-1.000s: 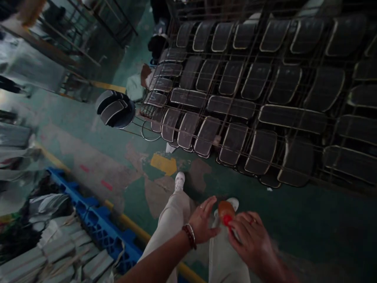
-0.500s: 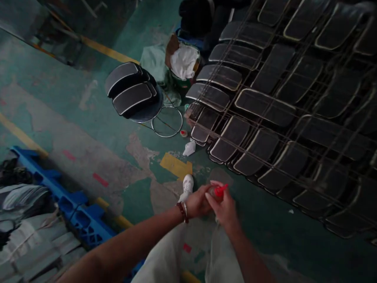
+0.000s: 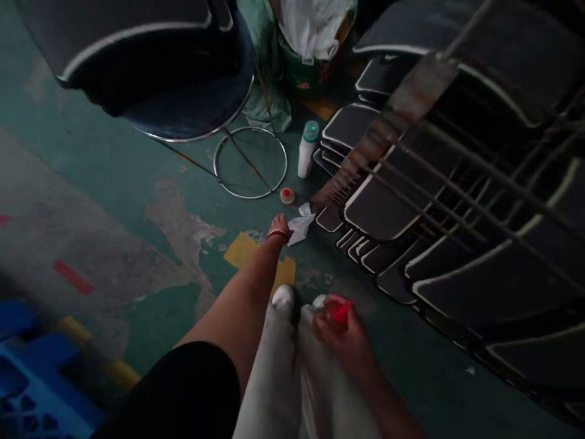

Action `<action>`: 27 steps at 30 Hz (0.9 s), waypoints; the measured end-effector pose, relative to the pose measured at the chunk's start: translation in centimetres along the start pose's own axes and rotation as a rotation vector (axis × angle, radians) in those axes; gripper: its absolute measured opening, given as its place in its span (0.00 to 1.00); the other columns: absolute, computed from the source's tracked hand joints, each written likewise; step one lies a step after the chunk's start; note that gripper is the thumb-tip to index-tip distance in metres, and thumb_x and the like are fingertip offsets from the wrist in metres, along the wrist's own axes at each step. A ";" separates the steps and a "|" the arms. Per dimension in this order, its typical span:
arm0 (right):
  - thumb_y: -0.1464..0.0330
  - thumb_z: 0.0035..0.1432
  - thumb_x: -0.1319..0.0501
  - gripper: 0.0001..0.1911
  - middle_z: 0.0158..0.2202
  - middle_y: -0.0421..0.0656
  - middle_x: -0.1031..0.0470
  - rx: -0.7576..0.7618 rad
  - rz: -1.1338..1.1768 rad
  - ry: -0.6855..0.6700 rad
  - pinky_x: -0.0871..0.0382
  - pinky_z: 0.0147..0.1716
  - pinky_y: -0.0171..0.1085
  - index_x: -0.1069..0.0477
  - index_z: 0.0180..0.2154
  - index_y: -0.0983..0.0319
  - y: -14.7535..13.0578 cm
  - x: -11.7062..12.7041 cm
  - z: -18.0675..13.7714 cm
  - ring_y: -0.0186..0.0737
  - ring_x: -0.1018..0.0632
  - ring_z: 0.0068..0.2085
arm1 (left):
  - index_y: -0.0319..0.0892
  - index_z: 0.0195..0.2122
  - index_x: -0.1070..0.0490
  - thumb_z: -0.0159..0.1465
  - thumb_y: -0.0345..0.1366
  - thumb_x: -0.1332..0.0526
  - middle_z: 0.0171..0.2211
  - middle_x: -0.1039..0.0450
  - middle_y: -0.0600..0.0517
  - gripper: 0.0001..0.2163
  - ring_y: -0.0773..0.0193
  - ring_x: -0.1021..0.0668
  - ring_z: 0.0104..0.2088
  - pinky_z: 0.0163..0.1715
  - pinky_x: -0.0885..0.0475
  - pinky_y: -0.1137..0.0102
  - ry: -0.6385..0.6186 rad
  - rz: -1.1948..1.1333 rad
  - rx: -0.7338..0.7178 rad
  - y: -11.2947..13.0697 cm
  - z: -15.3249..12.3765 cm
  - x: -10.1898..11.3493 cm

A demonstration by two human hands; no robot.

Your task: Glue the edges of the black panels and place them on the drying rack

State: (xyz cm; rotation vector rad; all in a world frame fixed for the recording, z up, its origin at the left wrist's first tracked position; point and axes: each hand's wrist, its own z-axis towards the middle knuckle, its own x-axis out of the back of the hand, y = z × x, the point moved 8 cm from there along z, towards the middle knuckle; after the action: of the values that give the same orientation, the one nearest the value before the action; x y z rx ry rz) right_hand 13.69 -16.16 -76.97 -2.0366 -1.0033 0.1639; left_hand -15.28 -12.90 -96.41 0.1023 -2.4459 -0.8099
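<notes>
My left hand is stretched down to the floor, with a beaded bracelet on its wrist. It touches the left edge of a crumpled white rag, and its fingers are hidden behind the back of the hand. My right hand stays close above my white shoes. It is closed round a small brownish bottle with a red nozzle.
A loose red cap and a white bottle with a teal cap stand on the green floor. Behind them is a stool with a chrome ring base. A metal rack of dark pads fills the right; a blue pallet is at lower left.
I have bent much lower, so the floor looks closer. My left hand left the bottle and reached forward to the rag. My right hand kept the bottle.
</notes>
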 end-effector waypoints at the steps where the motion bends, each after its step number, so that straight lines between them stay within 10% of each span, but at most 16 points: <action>1: 0.58 0.56 0.34 0.26 0.53 0.49 0.27 -0.013 -0.005 -0.007 0.28 0.52 0.45 0.35 0.53 0.59 0.3 0.0 0.6 0.49 0.24 0.53 | 0.38 0.55 0.31 0.66 0.38 0.36 0.59 0.33 0.42 0.18 0.50 0.28 0.56 0.55 0.31 0.49 -0.003 -0.033 0.010 -0.3 1.4 -0.7; 5: 0.58 0.54 0.33 0.28 0.51 0.48 0.26 -0.012 -0.034 0.008 0.29 0.52 0.46 0.36 0.54 0.59 0.1 0.3 3.0 0.48 0.23 0.51 | 0.36 0.42 0.26 0.66 0.36 0.37 0.44 0.25 0.47 0.08 0.58 0.23 0.45 0.49 0.29 0.58 -0.098 -0.179 0.069 -1.8 2.5 -3.0; 10: 0.59 0.50 0.34 0.26 0.45 0.49 0.23 0.064 -0.110 0.055 0.29 0.52 0.50 0.34 0.49 0.60 -3.5 0.3 3.2 0.49 0.22 0.47 | 0.33 0.35 0.26 0.58 0.30 0.36 0.30 0.25 0.51 0.06 0.62 0.24 0.33 0.39 0.30 0.67 -0.237 -0.397 0.097 -1.5 -5.8 -1.8; 19: 0.55 0.50 0.31 0.19 0.33 0.43 0.23 0.087 -0.172 -0.280 0.29 0.38 0.41 0.30 0.38 0.59 -22.4 -2.2 -8.0 0.45 0.23 0.35 | 0.39 0.37 0.30 0.50 0.40 0.26 0.34 0.26 0.53 0.18 0.66 0.25 0.31 0.32 0.31 0.72 -0.459 -0.891 -0.063 13.5 -29.8 14.4; 27: 0.53 0.63 0.37 0.18 0.39 0.42 0.22 0.238 0.230 -0.496 0.30 0.41 0.34 0.26 0.45 0.60 -40.5 1.8 -20.6 0.40 0.24 0.40 | 0.39 0.40 0.26 0.62 0.49 0.35 0.32 0.25 0.51 0.16 0.66 0.24 0.30 0.31 0.27 0.74 -0.499 -1.284 -0.040 29.0 -45.4 26.9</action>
State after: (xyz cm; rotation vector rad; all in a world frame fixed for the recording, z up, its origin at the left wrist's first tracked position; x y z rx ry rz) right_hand -0.13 -14.56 -33.69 -1.9224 -0.9781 0.9027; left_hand -11.08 -19.71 -36.69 1.7534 -2.6188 -1.4990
